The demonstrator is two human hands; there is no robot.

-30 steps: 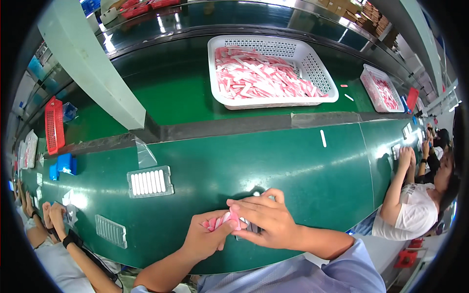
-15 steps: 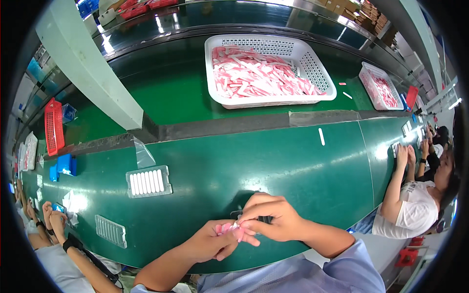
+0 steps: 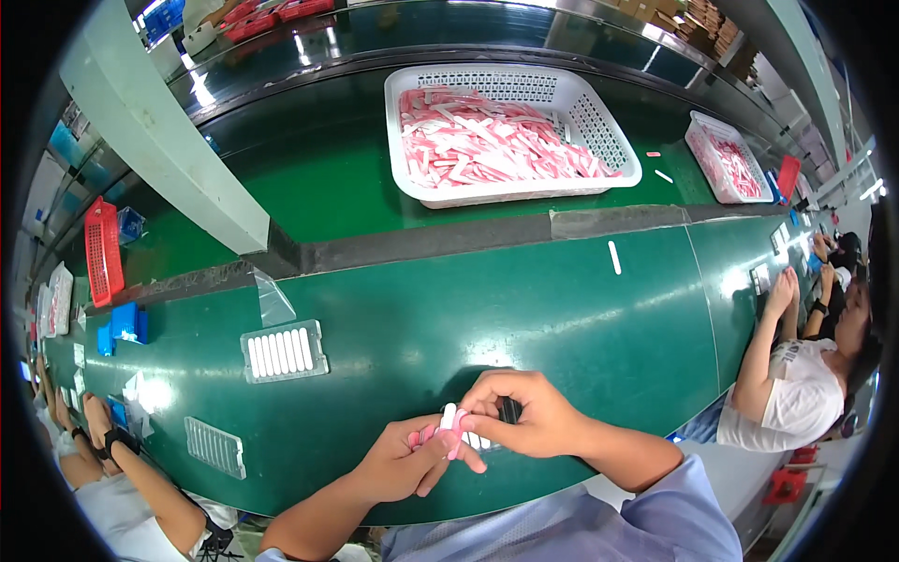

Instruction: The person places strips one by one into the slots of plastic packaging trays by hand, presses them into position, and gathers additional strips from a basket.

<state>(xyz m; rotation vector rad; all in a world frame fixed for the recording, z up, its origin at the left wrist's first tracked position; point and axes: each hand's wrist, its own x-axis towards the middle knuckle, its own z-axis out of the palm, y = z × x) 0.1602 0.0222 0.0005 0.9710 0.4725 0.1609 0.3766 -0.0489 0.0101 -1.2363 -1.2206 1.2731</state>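
My left hand [image 3: 405, 457] is closed around several small pink-and-white strips [image 3: 423, 436]. One flat strip with a rounded white end [image 3: 449, 416] stands up between my hands. My right hand [image 3: 526, 414] has thumb and fingers pinched at the pink part [image 3: 461, 433] beside that white end. Partly hidden beneath my hands is a clear tray with white pieces [image 3: 479, 441]. Left of my hands lies a clear tray [image 3: 285, 351] filled with a row of white strips. Nearer to me, farther left, lies another clear ribbed tray [image 3: 214, 448] with no strips visible in it.
Beyond the dark ledge, a white basket [image 3: 524, 194] holds many pink-and-white strips. A single white strip [image 3: 614, 258] lies on the green table [image 3: 421, 309]. A grey post [image 3: 173, 140] rises at left. Co-workers sit on both sides, one in a white shirt [image 3: 785, 393] at right.
The white end of the strip now shows upright between my hands; before, my right fingers covered most of it. My right fingers have shifted slightly, uncovering more of the tray below. The view has shifted slightly.
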